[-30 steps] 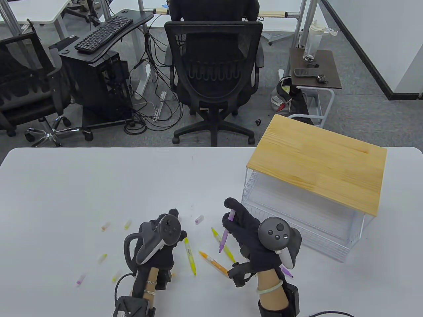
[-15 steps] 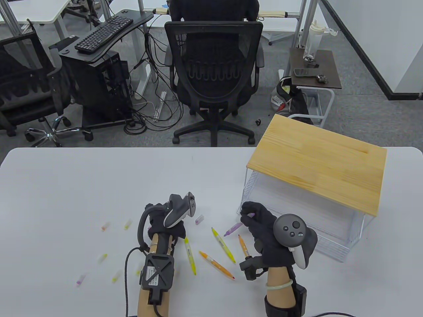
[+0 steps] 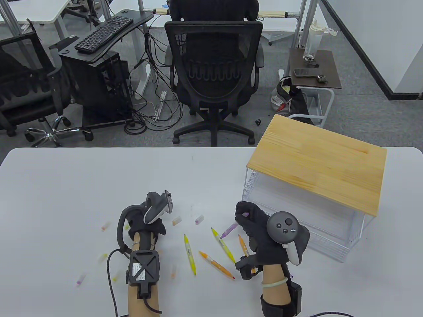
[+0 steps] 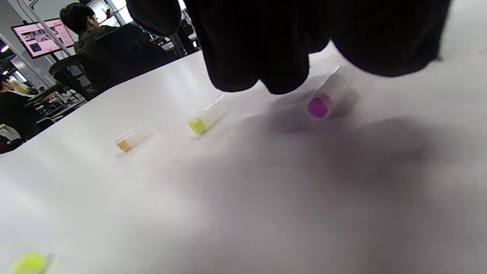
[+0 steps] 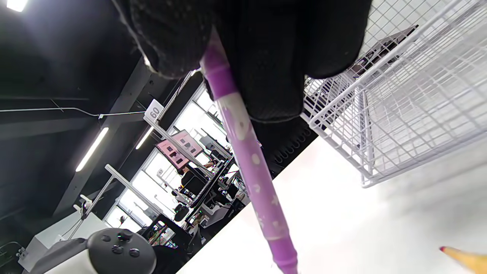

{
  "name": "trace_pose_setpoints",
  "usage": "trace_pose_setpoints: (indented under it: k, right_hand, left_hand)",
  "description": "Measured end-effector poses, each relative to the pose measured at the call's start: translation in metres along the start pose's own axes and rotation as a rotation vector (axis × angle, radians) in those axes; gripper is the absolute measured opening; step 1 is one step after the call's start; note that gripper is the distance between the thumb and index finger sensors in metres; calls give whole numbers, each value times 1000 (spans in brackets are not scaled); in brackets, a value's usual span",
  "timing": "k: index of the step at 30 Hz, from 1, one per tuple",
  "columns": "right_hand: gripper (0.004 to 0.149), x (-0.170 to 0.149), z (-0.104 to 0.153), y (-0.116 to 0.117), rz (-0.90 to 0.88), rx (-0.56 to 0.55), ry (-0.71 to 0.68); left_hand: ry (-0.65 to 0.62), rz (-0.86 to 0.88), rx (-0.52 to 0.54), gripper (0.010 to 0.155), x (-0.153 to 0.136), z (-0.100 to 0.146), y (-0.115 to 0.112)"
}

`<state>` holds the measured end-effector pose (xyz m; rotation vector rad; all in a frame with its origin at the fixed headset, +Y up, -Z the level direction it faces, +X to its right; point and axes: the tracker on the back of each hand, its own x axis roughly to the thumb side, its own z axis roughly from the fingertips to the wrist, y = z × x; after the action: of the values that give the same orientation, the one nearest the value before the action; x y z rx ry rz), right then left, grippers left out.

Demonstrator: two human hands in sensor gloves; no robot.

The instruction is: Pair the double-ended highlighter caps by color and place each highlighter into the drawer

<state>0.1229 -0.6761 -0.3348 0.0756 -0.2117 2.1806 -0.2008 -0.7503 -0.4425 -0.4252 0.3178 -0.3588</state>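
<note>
My right hand (image 3: 252,219) grips a purple highlighter (image 3: 230,228) between thumb and fingers, its uncapped tip slanting down to the left just above the table. In the right wrist view the purple highlighter (image 5: 247,156) runs out from under the right hand's fingers (image 5: 266,57), beside the corner of the white wire drawer (image 5: 399,95). That drawer (image 3: 297,231) stands pulled out under a wooden top (image 3: 317,161). My left hand (image 3: 147,224) is turned on its side over the table. Its fingers (image 4: 258,49) hang curled just above a purple cap (image 4: 323,103) and show nothing in them.
Two yellow highlighters (image 3: 189,254) (image 3: 224,246) and two orange ones (image 3: 216,264) (image 3: 243,246) lie between my hands. Loose caps are scattered about: purple (image 3: 199,219), orange (image 3: 176,220), orange (image 3: 105,226), purple (image 3: 80,280), yellow (image 3: 104,257). An office chair (image 3: 213,69) stands beyond the far edge.
My left hand rolled onto its side and moved left, uncovering an orange cap. My right hand tipped the purple highlighter from upright to slanted, moved toward the drawer, then shifted slightly back left.
</note>
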Motion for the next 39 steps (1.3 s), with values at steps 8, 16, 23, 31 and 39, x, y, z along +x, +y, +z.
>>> trace_pose_setpoints:
  k: [8,16,23,31,39]
  right_hand:
    - [38,-3,-1,-2,-2,-3,4]
    - [39,-4,-3,2,-48,46,-2]
    - [43,1,-4,22,-146,244,-68]
    - [36,19,7,45,-188,334,-176]
    - [35,22,12,51,-255,369,-196]
  left_hand:
    - [77,-131,74,62,13,-5,-6]
    - [-59,36,147,60,-18,30,11]
    - [-315,492,383,57,-58,98,7]
    - [-441,623,441,49,-67,117,-13]
    - [-507,600,447,48,-57,126,-7]
